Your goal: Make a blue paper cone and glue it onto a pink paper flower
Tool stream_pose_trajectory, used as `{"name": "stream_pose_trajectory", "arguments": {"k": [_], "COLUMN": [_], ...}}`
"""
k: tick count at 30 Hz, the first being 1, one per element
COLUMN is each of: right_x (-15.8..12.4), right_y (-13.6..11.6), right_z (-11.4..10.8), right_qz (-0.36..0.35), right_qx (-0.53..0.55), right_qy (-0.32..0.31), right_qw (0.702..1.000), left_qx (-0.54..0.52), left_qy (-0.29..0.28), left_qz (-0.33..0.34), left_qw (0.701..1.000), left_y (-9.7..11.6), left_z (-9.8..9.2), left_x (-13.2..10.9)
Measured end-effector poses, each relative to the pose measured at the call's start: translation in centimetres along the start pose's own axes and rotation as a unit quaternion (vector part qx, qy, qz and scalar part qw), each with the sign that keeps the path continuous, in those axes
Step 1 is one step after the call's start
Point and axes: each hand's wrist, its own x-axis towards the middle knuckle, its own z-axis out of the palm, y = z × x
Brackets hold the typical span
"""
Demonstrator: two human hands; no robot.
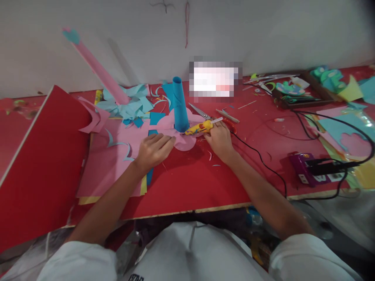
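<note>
A blue paper tube [181, 107] stands upright on a pink flower-shaped paper [186, 145] on the red table. My right hand [219, 139] is closed around a yellow glue gun [199, 128], whose nozzle points left at the foot of the tube. A clear glue stick juts from the gun's back end. My left hand [156, 149] has its fingers bent together at the left edge of the flower paper, by the tube's base; what they pinch is too small to name.
Scissors [202, 112] lie behind the gun. Pink sheets [108, 171] and a pink tube [99, 70] on pale blue paper are at left. A purple box [307, 168], black cables and a dark tray [315, 102] are at right. A red panel [49, 164] stands far left.
</note>
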Motion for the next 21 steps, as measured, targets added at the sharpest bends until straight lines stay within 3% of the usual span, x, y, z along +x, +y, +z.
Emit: {"name": "stream_pose_trajectory", "arguments": {"k": [7, 11, 21], "right_x": [-0.1, -0.1, -0.2], "right_y": [0.0, -0.1, 0.2], "right_z": [-0.2, -0.4, -0.2], "right_qz": [0.004, 0.015, -0.002], "right_qx": [-0.016, -0.007, -0.026], "right_qy": [0.006, 0.005, 0.022], "right_qw": [1.000, 1.000, 0.999], "left_qx": [-0.011, 0.011, -0.065], "left_qy": [-0.063, -0.063, -0.128], "left_qz": [0.061, 0.085, 0.058], "left_qw": [0.996, 0.994, 0.988], "left_y": [0.9, 1.5, 2.2], "left_z": [0.3, 0.2, 1.2], "left_x": [0.3, 0.6, 0.2]}}
